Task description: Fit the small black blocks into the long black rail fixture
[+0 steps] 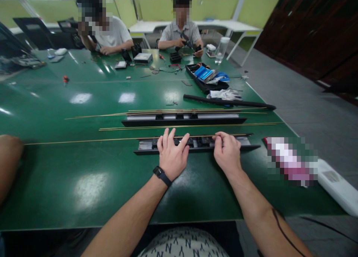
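A black channel-shaped rail [145, 151] with a pale inner face lies crosswise in front of me, with several dark blocks [204, 141] set along it. A long thin brass-coloured rod [84, 140] runs along the rail's far side and reaches well out to the left. My left hand [173, 154], a black watch on its wrist, rests over the rail with fingers spread. Further right, my right hand [228, 150] pinches at the rod above the rail; its fingertips are partly hidden. Another person's hand [11, 149] is near the rod's left end.
Behind lies a second rail [167, 122] with more thin rods [120, 129]. Beyond it are a black tube [229, 101], gloves [223, 94] and a black tray [195, 78]. A pink packet [291, 162] sits at the right table edge. Two people sit opposite.
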The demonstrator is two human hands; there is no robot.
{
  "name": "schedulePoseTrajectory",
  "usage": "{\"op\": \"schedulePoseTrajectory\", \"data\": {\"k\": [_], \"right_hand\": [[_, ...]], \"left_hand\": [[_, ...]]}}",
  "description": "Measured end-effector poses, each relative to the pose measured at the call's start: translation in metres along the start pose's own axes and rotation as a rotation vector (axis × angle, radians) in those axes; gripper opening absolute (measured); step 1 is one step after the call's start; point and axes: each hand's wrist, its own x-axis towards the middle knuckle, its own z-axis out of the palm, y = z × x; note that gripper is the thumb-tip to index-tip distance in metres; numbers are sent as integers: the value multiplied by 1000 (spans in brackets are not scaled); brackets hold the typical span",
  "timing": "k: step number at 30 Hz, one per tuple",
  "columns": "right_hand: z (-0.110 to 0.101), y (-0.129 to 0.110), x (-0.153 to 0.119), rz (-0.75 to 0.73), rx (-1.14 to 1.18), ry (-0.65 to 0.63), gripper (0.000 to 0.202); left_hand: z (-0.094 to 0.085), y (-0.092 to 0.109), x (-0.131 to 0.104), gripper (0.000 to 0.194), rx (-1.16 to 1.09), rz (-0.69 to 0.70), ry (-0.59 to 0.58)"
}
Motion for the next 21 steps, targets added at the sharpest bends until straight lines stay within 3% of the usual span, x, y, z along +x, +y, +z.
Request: {"op": "schedulePoseTrajectory", "data": {"k": [11, 21], "right_hand": [[1, -1, -1, -51, 8, -1, 26], [1, 3, 1, 48, -23, 61, 30]], "left_hand": [[1, -3, 0, 44, 7, 7, 7], [0, -3, 1, 44, 9, 8, 4]]}}
